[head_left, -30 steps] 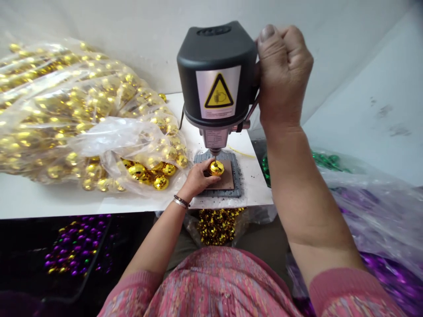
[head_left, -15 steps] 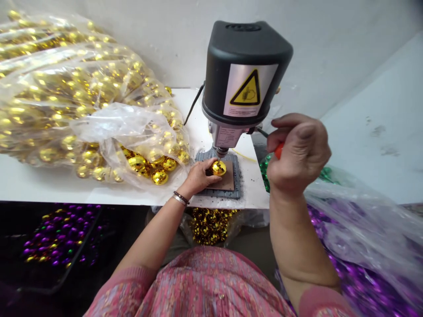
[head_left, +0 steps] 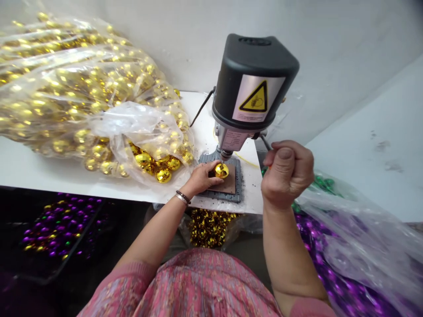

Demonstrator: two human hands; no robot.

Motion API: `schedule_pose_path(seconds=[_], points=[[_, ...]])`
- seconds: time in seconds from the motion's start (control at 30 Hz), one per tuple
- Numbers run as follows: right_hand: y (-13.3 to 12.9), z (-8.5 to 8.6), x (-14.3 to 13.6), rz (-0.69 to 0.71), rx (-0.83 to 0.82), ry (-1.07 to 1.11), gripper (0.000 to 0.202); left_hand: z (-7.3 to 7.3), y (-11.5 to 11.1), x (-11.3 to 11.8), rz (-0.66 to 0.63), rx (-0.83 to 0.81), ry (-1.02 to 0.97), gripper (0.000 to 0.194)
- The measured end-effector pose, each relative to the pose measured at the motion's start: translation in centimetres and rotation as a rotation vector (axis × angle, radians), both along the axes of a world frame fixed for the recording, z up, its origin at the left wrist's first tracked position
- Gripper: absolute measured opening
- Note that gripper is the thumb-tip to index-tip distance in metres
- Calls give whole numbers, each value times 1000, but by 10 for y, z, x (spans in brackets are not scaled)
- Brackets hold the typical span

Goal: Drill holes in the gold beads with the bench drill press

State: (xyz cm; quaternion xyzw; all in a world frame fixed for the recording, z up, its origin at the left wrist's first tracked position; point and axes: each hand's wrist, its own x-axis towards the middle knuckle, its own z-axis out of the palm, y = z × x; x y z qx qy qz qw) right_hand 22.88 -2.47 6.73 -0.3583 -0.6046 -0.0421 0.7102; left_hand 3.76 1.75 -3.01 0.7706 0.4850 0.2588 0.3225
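My left hand [head_left: 202, 178] grips a shiny gold faceted ball [head_left: 221, 171] between thumb and fingers. The ball rests on a brown board [head_left: 228, 188] laid over the grey base [head_left: 239, 193] of a bench drill press [head_left: 256, 88]. Right above the ball is the drill's chuck [head_left: 226, 154], its thin bit at the ball's top; how deep it goes I cannot tell. My right hand [head_left: 287, 174] is wrapped round the end of the feed lever [head_left: 266, 143] at the drill's right side, covering most of its red knob.
A big clear bag [head_left: 99, 97] of gold balls covers the left of the white table [head_left: 26, 165]. Finished gold balls [head_left: 207, 229] lie in a bag at my lap. Purple balls [head_left: 346, 286] in plastic are at the right, and mixed balls [head_left: 62, 224] lie low left.
My right hand has come down with the lever, and less of the red knob shows. My left hand still holds the ball under the drill. The whole view has shifted slightly.
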Motion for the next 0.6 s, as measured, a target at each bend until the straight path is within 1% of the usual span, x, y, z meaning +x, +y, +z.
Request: schedule_pose_path(seconds=[0.17,0.4,0.6], points=[[1,-8,-2,60,-2,87,19,-1,-2,2,25,13,41,63],[3,-8,-6,48,17,155,23,-1,-3,3,35,38,24,60],[6,-24,-10,35,38,168,24,-1,-4,3,44,23,37,63]])
